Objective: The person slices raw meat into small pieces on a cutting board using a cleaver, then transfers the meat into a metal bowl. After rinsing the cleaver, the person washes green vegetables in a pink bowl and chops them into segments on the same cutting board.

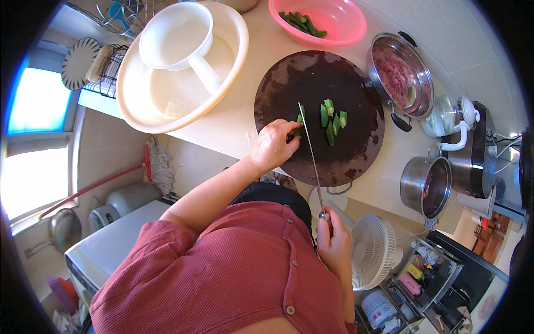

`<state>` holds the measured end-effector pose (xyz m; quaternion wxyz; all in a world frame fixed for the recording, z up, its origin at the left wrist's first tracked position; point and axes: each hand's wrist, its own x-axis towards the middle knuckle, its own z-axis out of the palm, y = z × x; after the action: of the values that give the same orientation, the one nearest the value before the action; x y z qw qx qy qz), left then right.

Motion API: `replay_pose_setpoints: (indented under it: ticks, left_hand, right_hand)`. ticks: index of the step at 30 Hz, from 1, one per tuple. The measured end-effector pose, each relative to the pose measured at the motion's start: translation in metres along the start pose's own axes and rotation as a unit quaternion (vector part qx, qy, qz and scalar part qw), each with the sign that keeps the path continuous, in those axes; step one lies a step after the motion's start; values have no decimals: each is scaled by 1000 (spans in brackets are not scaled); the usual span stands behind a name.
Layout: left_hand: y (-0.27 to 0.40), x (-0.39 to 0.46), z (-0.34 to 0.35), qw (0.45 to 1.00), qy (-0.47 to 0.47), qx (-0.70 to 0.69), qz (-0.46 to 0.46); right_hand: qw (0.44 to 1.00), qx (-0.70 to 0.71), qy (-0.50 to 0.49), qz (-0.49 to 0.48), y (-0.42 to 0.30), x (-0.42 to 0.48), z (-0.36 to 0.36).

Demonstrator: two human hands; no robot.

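Observation:
On a round dark cutting board [288, 79], my left hand [273, 144] pinches a green okra pod [298, 130] near the board's left side. My right hand [335, 240] grips the handle of a kitchen knife [313, 163], whose blade reaches across the board just right of the okra and my left fingertips. Whether the edge touches the pod cannot be told. Several cut okra pieces [330, 125] lie to the right of the blade.
Behind the board stands a pink bowl [342, 29] with whole okra. A large basin [233, 62] holds a white ladle-like dipper [177, 37] at left. At right are a steel pan of raw meat [394, 79], a steel pot [415, 185] and a glass kettle [446, 115]. A fan [371, 252] stands below.

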<state>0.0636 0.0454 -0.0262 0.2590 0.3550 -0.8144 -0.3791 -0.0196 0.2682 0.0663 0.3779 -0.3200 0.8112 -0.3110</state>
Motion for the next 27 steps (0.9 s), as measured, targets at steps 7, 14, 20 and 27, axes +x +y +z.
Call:
replay_pose_setpoints:
  ticks: [7,14,20,27]
  left_hand:
    - [0,1,3,1000,-10,-15,-9]
    - [9,62,-11,997,-57,-41,14]
    - [14,212,-60,985,39,88,140]
    - [-55,345,-37,848,-195,480,114]
  right_hand:
    - [970,225,11,89,29,13,3]
    - [963,257,48,57,34,7,-14]
    - [986,166,11,28,26,4,-9]
    - [990,137,29,21,24,11,-2]
